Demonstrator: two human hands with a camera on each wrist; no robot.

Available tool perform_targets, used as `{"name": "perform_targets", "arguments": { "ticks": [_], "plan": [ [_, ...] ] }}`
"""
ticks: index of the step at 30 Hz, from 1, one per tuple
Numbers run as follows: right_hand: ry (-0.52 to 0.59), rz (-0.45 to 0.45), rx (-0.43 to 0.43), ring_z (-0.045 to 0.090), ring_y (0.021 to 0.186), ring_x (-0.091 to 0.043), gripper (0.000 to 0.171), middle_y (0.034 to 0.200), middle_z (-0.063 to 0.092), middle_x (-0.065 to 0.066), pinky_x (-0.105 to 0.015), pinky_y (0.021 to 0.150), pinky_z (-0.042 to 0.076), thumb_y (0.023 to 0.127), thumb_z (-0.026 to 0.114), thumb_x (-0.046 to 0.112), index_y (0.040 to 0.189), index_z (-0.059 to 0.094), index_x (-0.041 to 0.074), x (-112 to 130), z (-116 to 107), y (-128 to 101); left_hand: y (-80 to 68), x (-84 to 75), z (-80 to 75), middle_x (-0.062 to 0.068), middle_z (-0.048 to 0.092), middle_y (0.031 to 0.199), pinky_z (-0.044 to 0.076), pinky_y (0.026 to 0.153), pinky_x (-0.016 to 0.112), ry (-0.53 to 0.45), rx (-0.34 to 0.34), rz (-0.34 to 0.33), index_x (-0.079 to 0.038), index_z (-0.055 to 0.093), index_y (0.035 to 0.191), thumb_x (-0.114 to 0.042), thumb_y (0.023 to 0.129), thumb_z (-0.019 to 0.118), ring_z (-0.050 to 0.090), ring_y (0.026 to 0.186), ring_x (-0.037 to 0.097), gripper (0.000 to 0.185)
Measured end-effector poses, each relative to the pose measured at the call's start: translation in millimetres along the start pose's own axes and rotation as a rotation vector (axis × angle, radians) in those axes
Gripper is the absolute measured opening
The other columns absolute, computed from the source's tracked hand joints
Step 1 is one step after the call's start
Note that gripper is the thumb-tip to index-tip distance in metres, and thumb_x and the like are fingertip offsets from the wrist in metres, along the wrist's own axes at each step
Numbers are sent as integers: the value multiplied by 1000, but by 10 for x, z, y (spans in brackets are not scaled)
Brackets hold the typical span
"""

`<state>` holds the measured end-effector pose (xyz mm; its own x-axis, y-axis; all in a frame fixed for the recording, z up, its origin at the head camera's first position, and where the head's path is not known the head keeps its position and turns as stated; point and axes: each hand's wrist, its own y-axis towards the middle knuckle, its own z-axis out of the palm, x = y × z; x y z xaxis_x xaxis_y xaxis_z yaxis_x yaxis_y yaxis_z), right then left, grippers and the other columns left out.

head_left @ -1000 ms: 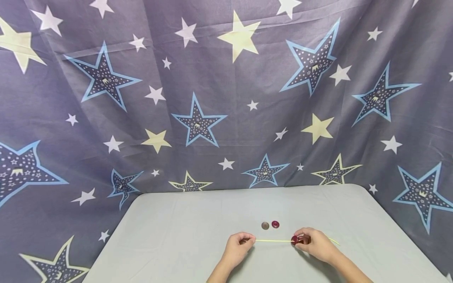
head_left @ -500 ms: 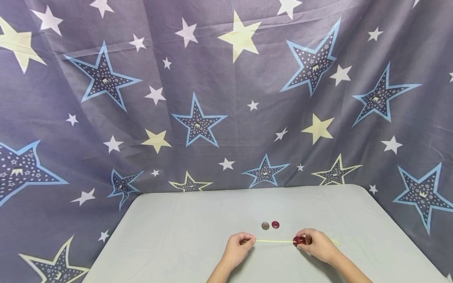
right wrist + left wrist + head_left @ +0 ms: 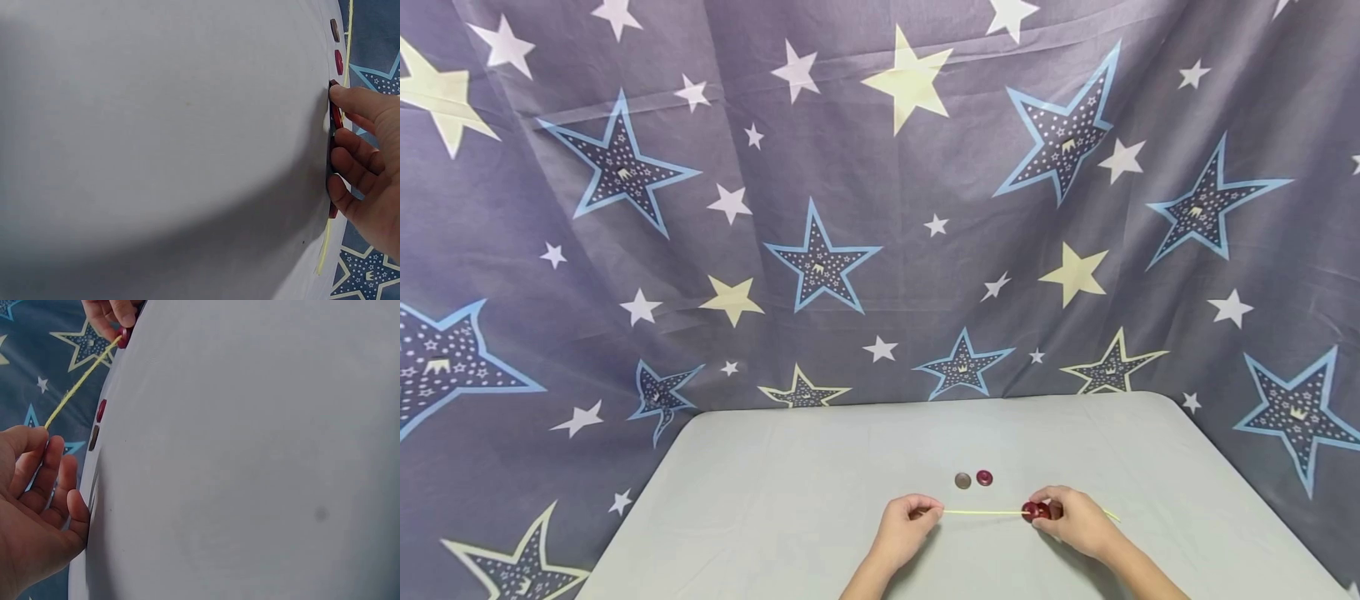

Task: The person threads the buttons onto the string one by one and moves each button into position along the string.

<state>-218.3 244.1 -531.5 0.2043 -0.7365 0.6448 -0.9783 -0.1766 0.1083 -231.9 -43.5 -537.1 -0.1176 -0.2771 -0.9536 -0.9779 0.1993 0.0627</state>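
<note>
Star-patterned cloth (image 3: 880, 183) hangs behind a pale-covered table (image 3: 820, 467), with both hands working over its near part. Thumb and forefinger of the left hand (image 3: 904, 527) pinch one end of a yellow cord (image 3: 985, 512), the other fingers loosely bent. Stretched straight, the cord runs across to the right hand (image 3: 1077, 523), whose thumb and fingers are closed around some dark red buttons (image 3: 1032, 512); their number is hidden. More cord pokes out past that hand's far side. Just beyond the cord, between the hands, lie a brown button (image 3: 962, 480) and a loose red button (image 3: 984, 477). Stringing seems the step in hand, with the held buttons apparently threaded; the next move likely calls for a taut cord and a light right-hand grip, so they can slide.
</note>
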Motion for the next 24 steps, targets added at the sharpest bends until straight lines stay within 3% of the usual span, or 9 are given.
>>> {"name": "perform_targets", "arguments": {
  "ticks": [14, 24],
  "plan": [
    [-1, 10, -10, 39, 55, -2, 24, 65, 49, 5, -20, 50, 35, 75, 75, 15, 97, 67, 9, 13, -1, -10, 4, -15, 36, -4, 61, 73, 43, 55, 16, 3, 18, -8, -6, 70, 87, -16, 82, 67, 49, 62, 3, 11],
    [36, -85, -60, 40, 56, 2, 24, 66, 50, 7, -20, 52, 37, 79, 73, 21, 97, 68, 6, 155, -50, 43, 2, -88, 38, 0, 63, 77, 43, 55, 16, -7, 18, -3, -5, 70, 89, -16, 83, 67, 50, 63, 3, 13]
  ]
}}
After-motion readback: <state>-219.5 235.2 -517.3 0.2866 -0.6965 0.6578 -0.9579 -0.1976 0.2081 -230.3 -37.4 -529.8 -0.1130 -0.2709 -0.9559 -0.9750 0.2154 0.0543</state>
